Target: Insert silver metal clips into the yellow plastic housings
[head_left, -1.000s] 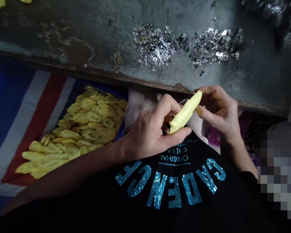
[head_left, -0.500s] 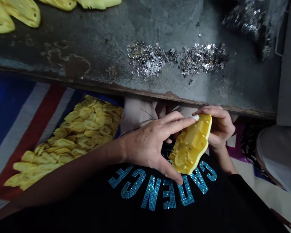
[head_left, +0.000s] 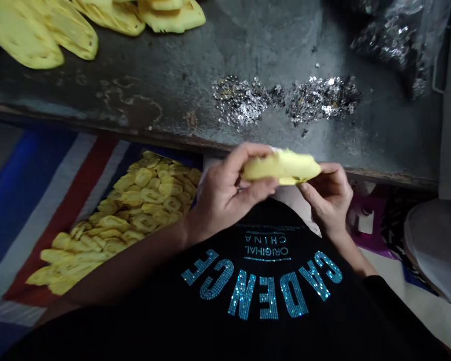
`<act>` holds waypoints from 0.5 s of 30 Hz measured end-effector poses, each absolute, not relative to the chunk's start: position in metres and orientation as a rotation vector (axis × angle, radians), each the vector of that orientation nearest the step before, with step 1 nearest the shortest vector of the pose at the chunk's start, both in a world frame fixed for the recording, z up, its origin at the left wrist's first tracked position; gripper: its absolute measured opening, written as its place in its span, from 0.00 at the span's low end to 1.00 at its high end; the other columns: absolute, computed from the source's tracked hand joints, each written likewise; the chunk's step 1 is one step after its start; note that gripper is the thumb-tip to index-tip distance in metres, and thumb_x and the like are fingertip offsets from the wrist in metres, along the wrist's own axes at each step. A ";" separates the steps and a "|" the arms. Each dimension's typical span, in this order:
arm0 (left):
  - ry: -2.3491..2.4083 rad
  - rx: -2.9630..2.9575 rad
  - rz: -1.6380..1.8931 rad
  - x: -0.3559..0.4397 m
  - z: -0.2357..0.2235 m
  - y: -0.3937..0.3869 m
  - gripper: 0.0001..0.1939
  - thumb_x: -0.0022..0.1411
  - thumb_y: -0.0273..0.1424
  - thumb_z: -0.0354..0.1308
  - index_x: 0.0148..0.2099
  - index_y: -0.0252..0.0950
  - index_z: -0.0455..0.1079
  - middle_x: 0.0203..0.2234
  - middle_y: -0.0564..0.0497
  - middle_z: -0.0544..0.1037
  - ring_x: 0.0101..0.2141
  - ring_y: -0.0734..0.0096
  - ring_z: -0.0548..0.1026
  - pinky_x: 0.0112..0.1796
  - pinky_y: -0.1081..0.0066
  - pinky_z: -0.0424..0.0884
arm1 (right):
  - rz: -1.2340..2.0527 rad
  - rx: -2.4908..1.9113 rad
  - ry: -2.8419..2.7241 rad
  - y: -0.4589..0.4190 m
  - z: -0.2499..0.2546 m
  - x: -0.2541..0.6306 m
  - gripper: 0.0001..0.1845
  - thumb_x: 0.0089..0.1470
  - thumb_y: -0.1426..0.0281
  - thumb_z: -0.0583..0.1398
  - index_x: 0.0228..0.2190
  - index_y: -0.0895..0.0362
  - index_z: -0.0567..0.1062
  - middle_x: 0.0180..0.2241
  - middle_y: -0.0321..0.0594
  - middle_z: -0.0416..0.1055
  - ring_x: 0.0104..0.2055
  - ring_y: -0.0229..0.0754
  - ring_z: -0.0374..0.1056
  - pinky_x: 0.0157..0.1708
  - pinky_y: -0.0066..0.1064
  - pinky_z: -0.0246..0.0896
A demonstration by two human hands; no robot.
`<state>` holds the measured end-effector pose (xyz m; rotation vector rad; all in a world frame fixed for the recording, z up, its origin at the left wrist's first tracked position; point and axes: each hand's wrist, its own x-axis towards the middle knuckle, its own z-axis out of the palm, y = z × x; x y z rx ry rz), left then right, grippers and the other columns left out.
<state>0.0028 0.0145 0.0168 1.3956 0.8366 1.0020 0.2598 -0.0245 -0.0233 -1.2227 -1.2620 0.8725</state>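
**Yellow moulded piece [head_left: 280, 167] held between both hands**

The left hand [head_left: 223, 198] clenched one end between thumb and fingers; the right hand [head_left: 326, 200] grasped the other, fingers curled beneath; the piece sat above the black rhinestone-lettered shirt [head_left: 263, 296], just off the grey bench [head_left: 173, 65]; yellow pieces [head_left: 143, 195] lay heaped on striped cloth [head_left: 22, 200]; silver sequins [head_left: 285, 100] lay on the bench.

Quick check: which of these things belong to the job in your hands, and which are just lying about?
In the job: yellow piece, held by left hand and right hand; probably the yellow pile on the striped cloth.

Lying about, as far as I can tell: silver flakes, bag, larger yellow pieces.
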 end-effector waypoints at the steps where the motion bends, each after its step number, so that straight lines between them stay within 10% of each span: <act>1: 0.922 1.411 1.059 0.001 0.015 0.017 0.17 0.81 0.45 0.68 0.62 0.42 0.78 0.37 0.53 0.87 0.31 0.71 0.86 0.35 0.73 0.81 | 1.016 -1.222 -1.285 -0.022 -0.020 0.261 0.23 0.61 0.52 0.81 0.50 0.45 0.84 0.41 0.34 0.84 0.41 0.43 0.81 0.42 0.36 0.82; 6: 0.884 1.616 0.687 -0.010 0.024 0.040 0.12 0.79 0.41 0.70 0.51 0.40 0.74 0.25 0.60 0.76 0.22 0.76 0.74 0.25 0.75 0.66 | 1.232 -1.124 -1.519 0.008 0.007 0.272 0.35 0.56 0.52 0.84 0.60 0.46 0.84 0.52 0.39 0.88 0.53 0.47 0.83 0.53 0.40 0.82; 9: 0.875 1.542 0.568 -0.012 0.027 0.044 0.15 0.77 0.42 0.72 0.49 0.40 0.73 0.27 0.59 0.77 0.22 0.77 0.72 0.25 0.76 0.65 | 1.410 -1.013 -1.633 0.022 0.014 0.263 0.30 0.58 0.56 0.83 0.56 0.49 0.84 0.45 0.35 0.86 0.43 0.42 0.81 0.46 0.36 0.81; 15: 0.891 1.151 0.775 -0.017 -0.002 0.014 0.54 0.61 0.40 0.84 0.81 0.47 0.62 0.69 0.38 0.81 0.59 0.47 0.87 0.50 0.62 0.88 | 1.594 -1.004 -0.882 0.013 -0.018 0.229 0.33 0.48 0.54 0.87 0.43 0.50 0.76 0.29 0.25 0.80 0.25 0.33 0.74 0.28 0.26 0.74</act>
